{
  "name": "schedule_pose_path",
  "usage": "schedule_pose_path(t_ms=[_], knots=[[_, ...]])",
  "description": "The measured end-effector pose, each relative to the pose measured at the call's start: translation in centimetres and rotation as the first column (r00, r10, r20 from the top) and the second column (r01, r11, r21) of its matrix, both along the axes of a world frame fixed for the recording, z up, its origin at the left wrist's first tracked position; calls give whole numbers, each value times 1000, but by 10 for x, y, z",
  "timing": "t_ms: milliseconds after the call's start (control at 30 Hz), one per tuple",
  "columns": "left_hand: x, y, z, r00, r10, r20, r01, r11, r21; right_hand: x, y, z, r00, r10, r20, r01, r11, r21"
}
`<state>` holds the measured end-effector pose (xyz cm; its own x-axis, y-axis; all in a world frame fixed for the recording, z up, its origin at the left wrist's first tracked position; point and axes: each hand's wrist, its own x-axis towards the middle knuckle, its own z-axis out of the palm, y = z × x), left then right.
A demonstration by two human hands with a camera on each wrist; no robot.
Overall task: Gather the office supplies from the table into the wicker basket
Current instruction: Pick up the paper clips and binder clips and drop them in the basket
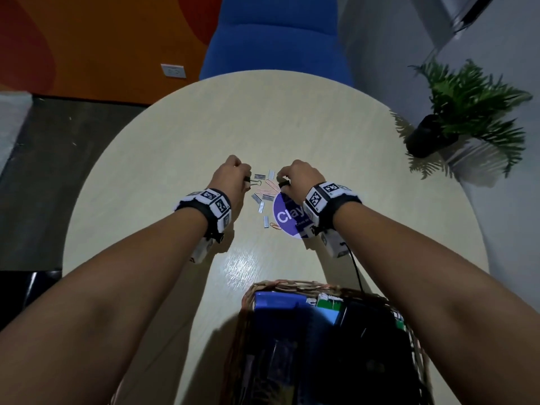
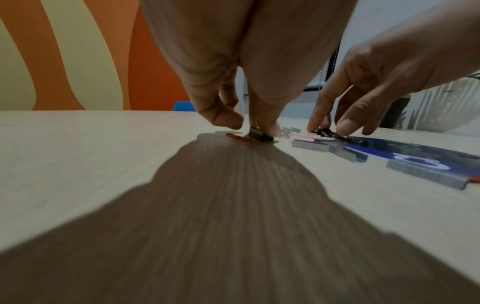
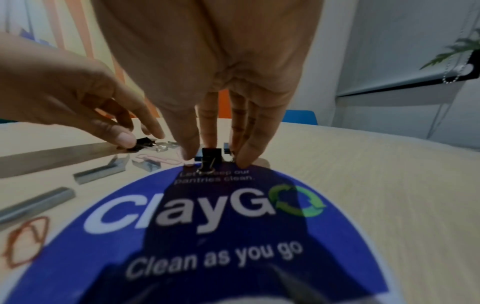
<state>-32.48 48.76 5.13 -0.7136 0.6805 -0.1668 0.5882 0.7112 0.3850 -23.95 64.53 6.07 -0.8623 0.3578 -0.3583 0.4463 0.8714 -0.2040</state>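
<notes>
My left hand [image 1: 233, 175] pinches a black binder clip [image 1: 253, 182] on the bench [image 1: 163, 159]. My right hand [image 1: 298, 178] pinches a second binder clip [image 3: 210, 157] beneath its fingertips; staple strips [image 1: 261, 206] lie between my hands

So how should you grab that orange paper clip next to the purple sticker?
The orange paper clip lies flat on the table, touching the edge of the ClayGo sticker, with a staple strip close beside it. Probably come straight down from above and pinch its two long sides with fingertips, or slide a nail under its rounded end, since nothing sticks up to hold.
</notes>
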Motion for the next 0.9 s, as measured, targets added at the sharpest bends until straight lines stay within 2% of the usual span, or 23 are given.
schedule_pose_path(t_ms=[100,300,400,500,600,667,733,900], knots=[[-1,2,-5,1000,10,20,-10,1000,2,0,-4,-8,999,-38,-8,38,999,36],[2,2,6,999,35,23,-35,999,19,5,-6,-8,999,-9,-35,11,998,63],[5,-3,21,995,60,76,-60,998,-1,12,-8,-4,998,57,-14,-55,991,119],[11,-13,37,983,74,170,-86,994,69,21,-8,0,988,154,35,-157,971,180],[28,-25,60,969,13,247,-48,990,133,26,-8,4,987,158,29,-160,966,202],[48,-38,77,955,-29,296,-32,980,197,27,-6,8,995,94,-25,-90,984,153],[73,-54,92,928,-84,364,-8,970,243,31,-7,18,995,5,-99,-2,999,33],[137,-92,96,854,-258,452,170,959,225,64,-15,57,963,-153,-221,101,968,-230]])
